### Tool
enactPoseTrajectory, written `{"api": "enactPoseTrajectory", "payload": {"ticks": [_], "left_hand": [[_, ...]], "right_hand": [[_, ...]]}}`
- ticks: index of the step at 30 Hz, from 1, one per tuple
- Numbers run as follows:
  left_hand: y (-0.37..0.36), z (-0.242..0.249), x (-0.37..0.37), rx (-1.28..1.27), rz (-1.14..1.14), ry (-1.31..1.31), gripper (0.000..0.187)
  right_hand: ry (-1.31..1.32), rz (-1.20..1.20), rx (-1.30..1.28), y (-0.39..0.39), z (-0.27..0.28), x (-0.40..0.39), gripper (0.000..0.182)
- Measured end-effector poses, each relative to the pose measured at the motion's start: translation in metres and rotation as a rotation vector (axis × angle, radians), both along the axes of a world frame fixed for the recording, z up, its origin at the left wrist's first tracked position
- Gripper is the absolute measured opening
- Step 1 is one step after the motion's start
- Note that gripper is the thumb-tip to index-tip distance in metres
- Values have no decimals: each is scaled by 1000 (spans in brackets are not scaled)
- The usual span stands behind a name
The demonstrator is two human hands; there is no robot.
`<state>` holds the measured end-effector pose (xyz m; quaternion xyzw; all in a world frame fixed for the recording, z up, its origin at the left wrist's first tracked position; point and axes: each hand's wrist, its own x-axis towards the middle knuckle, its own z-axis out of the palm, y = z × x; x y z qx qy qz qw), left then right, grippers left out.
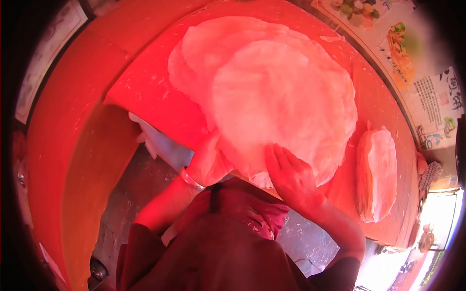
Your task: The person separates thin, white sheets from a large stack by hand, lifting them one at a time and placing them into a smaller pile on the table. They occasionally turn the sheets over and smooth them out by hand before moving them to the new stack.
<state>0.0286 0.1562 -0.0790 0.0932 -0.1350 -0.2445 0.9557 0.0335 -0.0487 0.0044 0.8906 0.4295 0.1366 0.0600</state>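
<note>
A stack of thin, round dough sheets point(276, 92) lies on the red-lit table, its lower edge near my body. The top sheet sits off-centre, and the edges of others show around it. My left hand point(208, 160), with a bracelet at the wrist, is at the stack's lower left edge. Its fingers are stretched along the rim with the thumb apart. My right hand point(291, 177) rests on the lower part of the stack, fingers extended and lying on the top sheet. Red light blurs the borders between fingers and dough.
To the right lies a folded pile of dough sheets point(376, 174). The table point(160, 106) has scattered bits on it and a cut corner at the left. Printed posters point(432, 102) line the right side. Below is a grey floor point(131, 203).
</note>
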Motion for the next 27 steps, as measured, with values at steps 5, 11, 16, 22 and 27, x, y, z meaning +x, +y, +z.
{"api": "enactPoseTrajectory", "payload": {"ticks": [5, 11, 16, 22, 27], "left_hand": [[-14, 33, -6, -3, 240, 285, 50], [-20, 26, -9, 238, 300, 400, 37], [-20, 43, -6, 222, 285, 483, 35], [-13, 70, -14, 45, 189, 575, 43], [6, 70, -32, 88, 207, 612, 41]], "right_hand": [[-114, 66, 54, 6, 10, -7, 36], [-3, 55, 133, 11, -7, -24, 36], [218, 406, 629, 1, 4, -75, 30], [2283, -239, 1520, -56, -71, -82, 81], [1917, -184, 2472, -87, -52, -70, 68]]}}
